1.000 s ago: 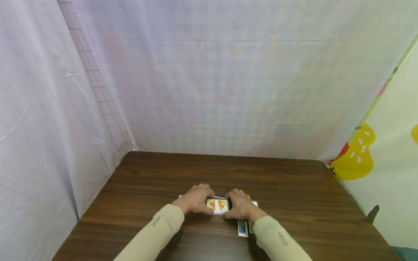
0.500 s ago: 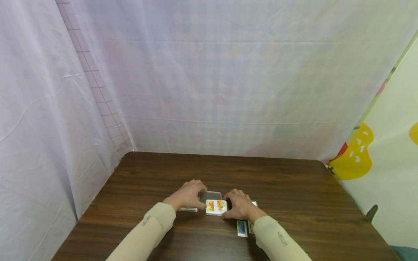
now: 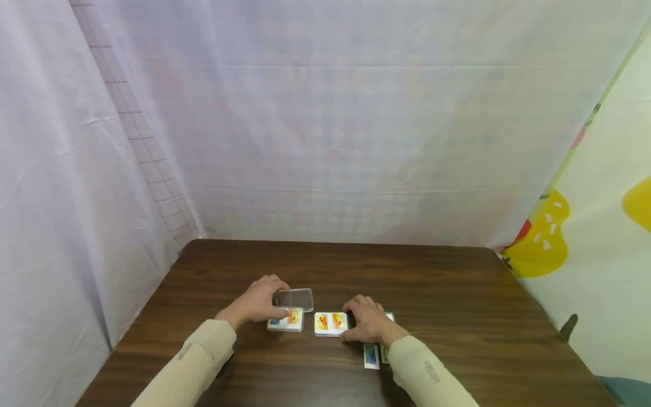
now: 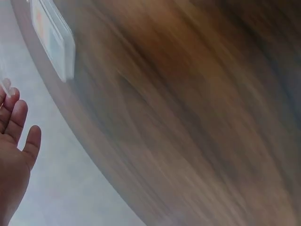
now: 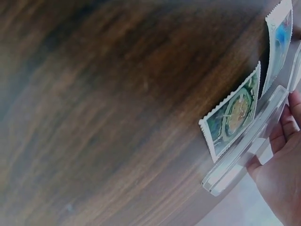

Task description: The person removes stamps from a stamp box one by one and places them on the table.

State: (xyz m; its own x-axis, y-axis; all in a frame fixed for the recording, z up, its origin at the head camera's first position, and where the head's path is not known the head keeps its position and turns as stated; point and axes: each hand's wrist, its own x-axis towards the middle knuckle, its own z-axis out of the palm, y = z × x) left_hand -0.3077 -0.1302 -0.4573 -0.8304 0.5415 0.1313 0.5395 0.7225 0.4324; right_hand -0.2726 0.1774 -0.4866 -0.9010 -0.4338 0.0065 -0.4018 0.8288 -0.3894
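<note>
My left hand [image 3: 259, 301] pinches a clear plastic lid [image 3: 300, 298] between thumb and fingers, above a flat case [image 3: 292, 327] with colourful stamps inside. In the left wrist view only a sliver of the lid [image 4: 5, 87] shows at the fingertips, with a case [image 4: 54, 40] on the table. My right hand [image 3: 372, 321] grips the right end of the middle case [image 3: 330, 324], which shows two orange-and-yellow stamps on white. Under that hand lies a third clear case [image 5: 247, 143], largely hidden in the head view.
Two loose stamps lie near the right forearm: a blue one [image 3: 371, 356] and a green one [image 5: 235, 115], partly covered by the sleeve in the head view. The dark wooden table [image 3: 330, 265] ends at a white curtain [image 3: 325, 141].
My left hand has lifted the lid off the middle case and carried it left, over the left case. My right hand stays at the middle case.
</note>
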